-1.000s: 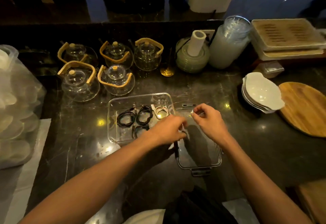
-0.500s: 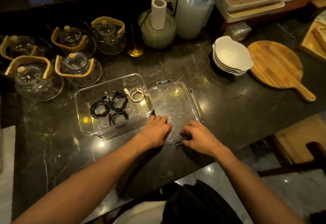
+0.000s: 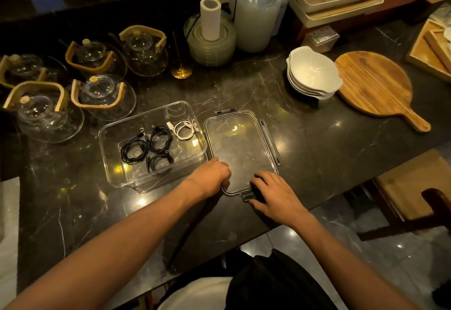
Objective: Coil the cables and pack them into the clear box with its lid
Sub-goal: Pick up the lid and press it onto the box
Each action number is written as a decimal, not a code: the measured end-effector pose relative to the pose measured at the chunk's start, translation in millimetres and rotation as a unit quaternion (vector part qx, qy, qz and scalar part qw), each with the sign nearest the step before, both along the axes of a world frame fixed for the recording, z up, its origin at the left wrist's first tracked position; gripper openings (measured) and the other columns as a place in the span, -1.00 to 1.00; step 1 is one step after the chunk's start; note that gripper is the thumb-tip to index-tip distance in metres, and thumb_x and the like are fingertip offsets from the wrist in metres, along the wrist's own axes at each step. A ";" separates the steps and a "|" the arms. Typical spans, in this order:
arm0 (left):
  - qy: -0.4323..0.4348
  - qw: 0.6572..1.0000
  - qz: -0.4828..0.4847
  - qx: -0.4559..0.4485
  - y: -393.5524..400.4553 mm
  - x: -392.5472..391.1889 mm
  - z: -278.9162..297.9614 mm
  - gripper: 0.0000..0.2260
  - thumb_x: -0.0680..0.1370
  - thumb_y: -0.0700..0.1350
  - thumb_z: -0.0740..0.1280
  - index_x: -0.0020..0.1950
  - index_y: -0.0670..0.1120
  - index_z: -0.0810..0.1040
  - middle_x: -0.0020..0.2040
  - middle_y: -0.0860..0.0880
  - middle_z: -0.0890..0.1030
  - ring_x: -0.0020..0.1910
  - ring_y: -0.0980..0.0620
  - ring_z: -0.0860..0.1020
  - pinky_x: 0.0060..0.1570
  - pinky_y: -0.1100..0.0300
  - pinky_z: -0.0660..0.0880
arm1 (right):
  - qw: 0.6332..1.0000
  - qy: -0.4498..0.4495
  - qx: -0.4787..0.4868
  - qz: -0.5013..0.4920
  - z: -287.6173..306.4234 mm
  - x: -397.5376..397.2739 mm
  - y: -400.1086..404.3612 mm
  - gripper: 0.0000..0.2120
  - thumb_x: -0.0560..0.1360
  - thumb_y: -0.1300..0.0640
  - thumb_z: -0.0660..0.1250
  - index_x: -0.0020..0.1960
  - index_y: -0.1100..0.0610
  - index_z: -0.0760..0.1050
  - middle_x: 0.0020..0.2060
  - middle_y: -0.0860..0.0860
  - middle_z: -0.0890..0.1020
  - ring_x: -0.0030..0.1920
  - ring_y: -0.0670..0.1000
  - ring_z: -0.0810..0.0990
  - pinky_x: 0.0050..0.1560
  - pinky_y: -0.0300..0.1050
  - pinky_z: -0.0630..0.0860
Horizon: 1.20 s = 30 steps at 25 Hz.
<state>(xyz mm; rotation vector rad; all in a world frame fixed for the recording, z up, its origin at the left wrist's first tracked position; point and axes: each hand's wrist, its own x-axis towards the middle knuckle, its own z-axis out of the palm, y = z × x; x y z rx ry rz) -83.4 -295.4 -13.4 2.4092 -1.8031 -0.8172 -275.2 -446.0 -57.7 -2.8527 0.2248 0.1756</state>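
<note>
Dark marble counter (image 3: 305, 143) fills the head view, with glass teapots with bamboo handles (image 3: 102, 95) at the back left and a round wooden paddle board (image 3: 373, 82) at the right. Near me stands the clear rectangular plastic box (image 3: 112, 163), open, holding three black coiled cables (image 3: 148, 148) and one white coiled cable (image 3: 184, 129). Its clear clip-lock lid (image 3: 240, 148) lies flat just beside it. My left hand (image 3: 210, 178) curls closed over the lid's near left corner; my right hand (image 3: 273, 197) grips the near clip.
</note>
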 end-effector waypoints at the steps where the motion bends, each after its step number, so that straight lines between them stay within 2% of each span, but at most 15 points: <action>1: 0.003 1.000 0.012 -0.022 -1.0 -0.4 2.4 -0.89 0.57 -0.12 0.41 -0.01 -0.12 0.70 -0.01 -0.06 0.64 0.06 -0.07 0.51 -0.11 0.17 0.37 | 1.000 -0.011 -0.008 0.002 1.1 -2.5 -2.8 -0.49 0.46 -0.08 0.47 0.32 0.13 0.49 0.27 0.11 0.53 0.28 0.15 0.52 0.30 0.03 0.49; 4: 0.017 0.997 0.010 -0.078 -9.7 -1.1 14.7 -0.94 0.55 -0.19 0.42 -0.05 -0.12 0.70 -0.05 -0.04 0.64 0.04 -0.01 0.52 -0.12 0.27 0.26 | 0.998 -0.044 -0.051 -0.012 -2.6 -11.2 -9.5 -0.48 0.42 0.02 0.47 0.32 0.16 0.48 0.22 0.14 0.56 0.24 0.17 0.55 0.24 0.05 0.53; 8: 0.045 0.991 -0.032 -0.125 -23.8 8.2 34.5 -0.93 0.51 -0.23 0.41 -0.10 -0.10 0.68 -0.12 0.03 0.58 -0.02 -0.01 0.53 -0.02 0.13 0.48 | 0.984 -0.120 -0.118 -0.055 -15.6 -21.4 -19.7 -0.49 0.40 0.25 0.50 0.33 0.29 0.53 0.17 0.25 0.61 0.14 0.25 0.62 0.08 0.11 0.59; 10: 0.063 0.986 -0.019 -0.150 -30.1 15.3 45.7 -0.95 0.53 -0.18 0.44 -0.05 -0.06 0.69 -0.11 0.08 0.54 -0.01 0.05 0.50 0.05 0.09 0.51 | 0.975 -0.159 -0.139 -0.067 -18.6 -22.3 -25.5 -0.54 0.44 0.25 0.43 0.32 0.33 0.52 0.15 0.28 0.63 0.10 0.27 0.64 0.05 0.12 0.61; 12: 0.071 0.982 -0.027 -0.173 -38.1 20.1 59.9 -0.93 0.54 -0.15 0.46 0.00 -0.05 0.70 -0.06 0.07 0.59 -0.02 0.10 0.51 0.07 0.13 0.51 | 0.970 -0.176 -0.149 -0.078 -15.3 -19.6 -26.1 -0.55 0.48 0.17 0.34 0.33 0.32 0.46 0.13 0.29 0.63 0.07 0.26 0.63 0.02 0.12 0.61; 14: 0.082 0.973 -0.042 -0.211 -45.2 23.0 72.3 -0.93 0.52 -0.14 0.48 -0.01 -0.04 0.70 -0.06 0.04 0.61 -0.05 0.11 0.53 0.06 0.09 0.53 | 0.966 -0.188 -0.142 -0.106 -4.5 -12.9 -23.9 -0.52 0.44 0.15 0.41 0.30 0.28 0.40 0.08 0.29 0.64 0.00 0.26 0.64 -0.06 0.12 0.62; 16: 0.100 0.962 -0.023 -0.251 -49.4 25.4 82.4 -0.93 0.52 -0.12 0.49 -0.01 -0.03 0.69 -0.06 0.04 0.61 -0.06 0.14 0.53 0.05 0.09 0.53 | 0.955 -0.226 -0.124 -0.149 14.2 -3.7 -28.3 -0.48 0.33 0.23 0.53 0.21 0.25 0.42 0.00 0.26 0.65 -0.08 0.25 0.64 -0.13 0.10 0.60; 18: 0.167 0.932 0.068 -0.314 -51.1 28.4 92.7 -0.89 0.50 -0.13 0.51 0.01 -0.05 0.69 -0.06 0.03 0.62 -0.06 0.14 0.57 0.02 0.16 0.56 | 0.936 -0.272 -0.118 -0.188 41.4 9.7 -38.6 -0.67 0.37 0.29 0.43 0.11 0.23 0.47 -0.08 0.21 0.63 -0.16 0.22 0.59 -0.19 0.09 0.52; 20: 0.268 0.868 0.192 -0.371 -49.4 35.0 107.2 -0.83 0.46 -0.17 0.55 0.04 -0.08 0.70 -0.04 -0.03 0.67 -0.04 0.07 0.65 0.04 0.15 0.61 | 0.921 -0.315 -0.121 -0.196 71.1 28.0 -49.7 -0.86 0.46 0.28 0.34 0.02 0.24 0.53 -0.16 0.18 0.59 -0.21 0.18 0.52 -0.20 0.00 0.39; 22: 0.332 0.811 0.268 -0.400 -44.4 47.9 118.5 -0.73 0.45 -0.18 0.56 0.13 -0.10 0.68 0.04 -0.08 0.70 0.04 0.00 0.67 0.10 0.12 0.62 | 0.908 -0.357 -0.106 -0.192 98.1 47.2 -56.4 -0.87 0.51 0.25 0.27 0.00 0.28 0.54 -0.18 0.18 0.57 -0.20 0.12 0.47 -0.20 -0.08 0.34; 23: 0.339 0.795 0.294 -0.409 -39.4 56.2 122.0 -0.69 0.47 -0.16 0.55 0.20 -0.11 0.66 0.08 -0.08 0.69 0.08 0.02 0.67 0.10 0.14 0.61 | 0.899 -0.381 -0.083 -0.200 111.9 57.1 -57.1 -0.86 0.52 0.26 0.26 0.01 0.29 0.54 -0.18 0.18 0.56 -0.18 0.08 0.45 -0.20 -0.12 0.32; 25: 0.326 0.772 0.350 -0.419 -23.8 73.9 125.5 -0.61 0.49 -0.09 0.52 0.30 -0.07 0.60 0.15 -0.04 0.66 0.12 0.09 0.64 0.11 0.21 0.59 | 0.874 -0.416 0.007 -0.253 143.6 78.5 -54.8 -0.90 0.56 0.28 0.28 0.04 0.29 0.52 -0.16 0.14 0.54 -0.15 -0.01 0.41 -0.19 -0.19 0.29; 27: 0.322 0.738 0.425 -0.414 -4.0 92.9 123.1 -0.49 0.49 0.02 0.51 0.41 -0.02 0.49 0.24 -0.02 0.61 0.19 0.12 0.61 0.12 0.23 0.57 | 0.838 -0.423 0.142 -0.314 174.4 100.2 -47.2 -0.87 0.65 0.16 0.26 0.05 0.22 0.52 -0.15 0.09 0.54 -0.15 0.01 0.46 -0.21 -0.19 0.36; 28: 0.324 0.721 0.460 -0.405 7.6 101.8 121.4 -0.42 0.49 0.08 0.50 0.46 -0.01 0.43 0.27 -0.01 0.57 0.23 0.11 0.59 0.14 0.22 0.57 | 0.823 -0.420 0.209 -0.321 188.6 111.8 -41.8 -0.83 0.67 0.09 0.24 0.04 0.17 0.52 -0.16 0.10 0.57 -0.16 0.02 0.51 -0.20 -0.20 0.42; 30: 0.325 0.691 0.517 -0.387 32.1 117.4 118.2 -0.33 0.49 0.19 0.46 0.52 -0.02 0.35 0.29 -0.01 0.55 0.27 0.06 0.56 0.21 0.12 0.56 | 0.805 -0.410 0.305 -0.301 205.0 134.1 -33.1 -0.81 0.70 0.04 0.20 0.01 0.11 0.52 -0.19 0.07 0.60 -0.19 -0.07 0.56 -0.20 -0.27 0.47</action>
